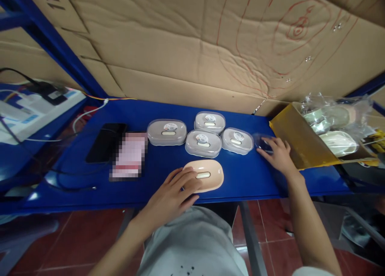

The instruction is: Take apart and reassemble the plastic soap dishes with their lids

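My left hand (182,187) rests over the left end of a glossy peach oval plastic dish (213,172) near the table's front edge, fingers on top and thumb at the front side. A pale oblong piece lies in the dish's middle. To the right, my right hand (278,153) holds a clear plastic lid (262,141) between thumb and fingers, low over the table; part of the lid is hidden by the fingers. Several greyish oval dishes under clear lids with round stickers stand behind the peach one, among them a front one (197,148) and a left one (158,135).
A cardboard box (291,137) with bagged dishes (338,143) stands on the right of the blue table (240,183). A black phone (105,141) and a second phone with a blurred screen (129,155) lie left, beside cables. A cardboard wall (168,67) closes off the back.
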Tool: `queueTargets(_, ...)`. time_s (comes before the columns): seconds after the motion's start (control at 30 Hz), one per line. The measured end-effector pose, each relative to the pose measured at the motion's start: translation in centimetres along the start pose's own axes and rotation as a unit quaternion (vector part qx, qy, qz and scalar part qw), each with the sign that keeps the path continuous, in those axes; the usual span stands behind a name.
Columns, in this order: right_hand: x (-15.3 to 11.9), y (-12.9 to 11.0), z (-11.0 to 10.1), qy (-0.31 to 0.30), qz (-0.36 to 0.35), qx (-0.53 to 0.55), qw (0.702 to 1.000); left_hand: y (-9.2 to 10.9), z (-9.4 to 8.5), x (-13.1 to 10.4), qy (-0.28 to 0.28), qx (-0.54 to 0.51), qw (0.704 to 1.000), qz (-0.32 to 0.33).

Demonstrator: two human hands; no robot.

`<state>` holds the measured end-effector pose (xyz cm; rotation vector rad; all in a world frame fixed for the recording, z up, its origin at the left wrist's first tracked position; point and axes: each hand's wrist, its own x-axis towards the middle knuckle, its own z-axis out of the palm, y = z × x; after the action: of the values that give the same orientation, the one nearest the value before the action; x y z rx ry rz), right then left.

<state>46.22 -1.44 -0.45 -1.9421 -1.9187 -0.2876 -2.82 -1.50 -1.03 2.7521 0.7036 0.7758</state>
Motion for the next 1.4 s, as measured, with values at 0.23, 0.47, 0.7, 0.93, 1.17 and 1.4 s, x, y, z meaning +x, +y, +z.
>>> queueTargets(0.23,-14.4,-8.2,-4.0,-0.028,0.030,-0.029,0.999,0.2,-0.1,-0.1,0.041,-0.038,0.998,-0.024)
queueTargets(0.47,-13.8,-14.1,-3.9,-0.065,-0.085,0.138,0.985,0.0,0.1,-0.3,0.043,-0.038,0.998,-0.023)
queueTargets(0.7,-10.7,-20.5,-2.9,0.152,0.004,0.233,0.961,1.4,-0.4,-0.2,0.105,-0.053,0.993,-0.026)
queueTargets(0.93,-9.1,-25.7,-2.7,0.132,-0.191,0.174,0.957,1.5,-2.4,0.5,0.183,-0.148,0.970,-0.058)
queueTargets(1.17,-7.2,-21.2,-0.5,0.035,-0.229,0.299,0.926,-0.2,-1.0,-0.7,0.138,-0.115,0.980,-0.081)
queueTargets(1.4,-6.5,-21.1,0.2,0.000,-0.267,0.271,0.925,-0.4,-0.6,-0.1,0.057,-0.041,0.998,-0.003)
